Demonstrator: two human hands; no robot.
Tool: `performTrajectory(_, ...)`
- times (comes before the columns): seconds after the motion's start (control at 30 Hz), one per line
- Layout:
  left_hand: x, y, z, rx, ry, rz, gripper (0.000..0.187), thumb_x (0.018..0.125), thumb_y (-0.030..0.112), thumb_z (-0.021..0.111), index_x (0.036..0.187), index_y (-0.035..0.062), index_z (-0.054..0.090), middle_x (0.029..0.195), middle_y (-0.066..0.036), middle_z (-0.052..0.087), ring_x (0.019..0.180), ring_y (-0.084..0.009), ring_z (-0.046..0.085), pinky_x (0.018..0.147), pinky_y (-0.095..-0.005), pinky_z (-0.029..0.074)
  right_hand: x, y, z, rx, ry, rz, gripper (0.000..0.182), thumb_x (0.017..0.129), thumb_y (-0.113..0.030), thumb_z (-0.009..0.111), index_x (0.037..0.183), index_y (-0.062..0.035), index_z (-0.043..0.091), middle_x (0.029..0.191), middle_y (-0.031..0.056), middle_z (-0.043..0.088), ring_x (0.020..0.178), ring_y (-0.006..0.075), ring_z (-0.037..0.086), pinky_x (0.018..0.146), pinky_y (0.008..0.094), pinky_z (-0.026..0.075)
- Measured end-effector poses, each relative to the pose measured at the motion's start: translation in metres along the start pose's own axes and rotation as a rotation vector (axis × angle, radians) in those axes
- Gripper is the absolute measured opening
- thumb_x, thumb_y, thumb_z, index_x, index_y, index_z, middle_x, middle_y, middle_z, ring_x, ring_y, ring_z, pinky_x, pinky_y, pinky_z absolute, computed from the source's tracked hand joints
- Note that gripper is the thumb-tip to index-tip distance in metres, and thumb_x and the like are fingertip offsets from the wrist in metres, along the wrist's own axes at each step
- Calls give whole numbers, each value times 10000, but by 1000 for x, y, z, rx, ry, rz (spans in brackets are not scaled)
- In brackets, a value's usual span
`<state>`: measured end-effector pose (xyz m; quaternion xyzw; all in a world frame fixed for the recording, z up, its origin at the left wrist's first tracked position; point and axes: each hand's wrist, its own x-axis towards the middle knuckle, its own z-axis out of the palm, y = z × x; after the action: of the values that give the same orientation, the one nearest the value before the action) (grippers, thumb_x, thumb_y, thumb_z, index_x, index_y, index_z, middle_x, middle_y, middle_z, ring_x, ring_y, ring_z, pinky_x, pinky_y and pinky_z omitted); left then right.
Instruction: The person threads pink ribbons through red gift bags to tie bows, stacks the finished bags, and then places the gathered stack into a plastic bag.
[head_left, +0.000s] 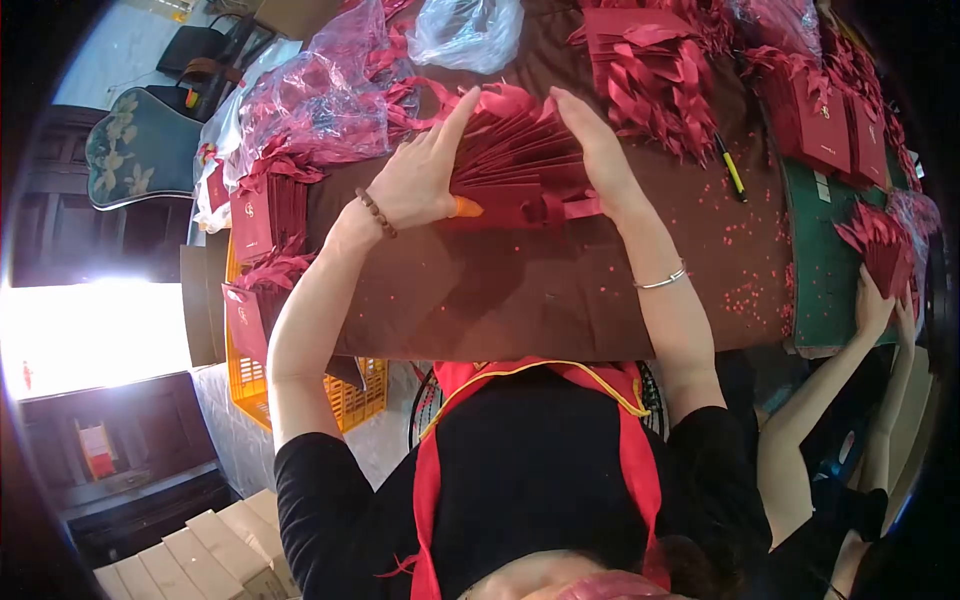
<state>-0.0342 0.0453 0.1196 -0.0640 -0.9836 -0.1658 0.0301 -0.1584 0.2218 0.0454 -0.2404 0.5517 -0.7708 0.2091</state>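
A fanned stack of dark red folded paper bags with red ribbons stands on the brown cloth in front of me, between my two hands. My left hand, with an orange cover on its thumb and a beaded bracelet at the wrist, presses against the stack's left side. At its right side, my right hand holds it with the fingers pointing up and over the top ribbons. A silver bangle is on that wrist. Along the stack's lower right edge, a pink-red ribbon end sticks out beside my right hand.
More ribboned red bags lie beyond, with a yellow-black marker nearby. Clear plastic covers bundles at left, above an orange crate. Red scraps dot the brown cloth. At right, another person's hands hold red bags.
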Motion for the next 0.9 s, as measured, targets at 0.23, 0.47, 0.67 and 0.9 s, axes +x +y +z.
performTrajectory(0.23, 1, -10, -7, -196, 59, 1, 1253, 565, 173, 836, 1429, 49, -63, 1372, -278, 319, 1271, -362, 358, 1037, -367, 322, -8, -5, 57, -26, 5, -26, 566, 930, -349, 449, 1344, 26, 357, 1365, 169, 407, 1277, 227, 364, 1043, 315, 271)
performTrajectory(0.47, -9, -8, 0, -32, 41, -17, 1214, 569, 246, 823, 1426, 21, -6, 1212, -259, 473, 1103, -378, 488, 917, -405, 418, 20, 14, 26, -698, 198, -366, 453, 738, -336, 701, 1102, -96, 577, 1224, 152, 475, 1114, 315, 469, 928, 426, 379)
performTrajectory(0.67, -10, -13, 5, -1, 146, 62, 1211, 564, 234, 819, 1425, 12, -3, 1098, -222, 536, 994, -362, 533, 857, -414, 440, 29, -19, 57, -1031, -62, -566, 324, 711, -273, 672, 1004, -154, 598, 1230, 102, 491, 1117, 317, 477, 888, 446, 410)
performTrajectory(0.9, -9, -10, 2, -46, 5, -71, 1223, 571, 222, 824, 1431, 32, -25, 1292, -179, 461, 1132, -341, 491, 934, -374, 404, 39, -10, 29, -587, -156, -359, 206, 830, -211, 604, 915, -27, 638, 861, 125, 638, 769, 233, 612, 701, 302, 468)
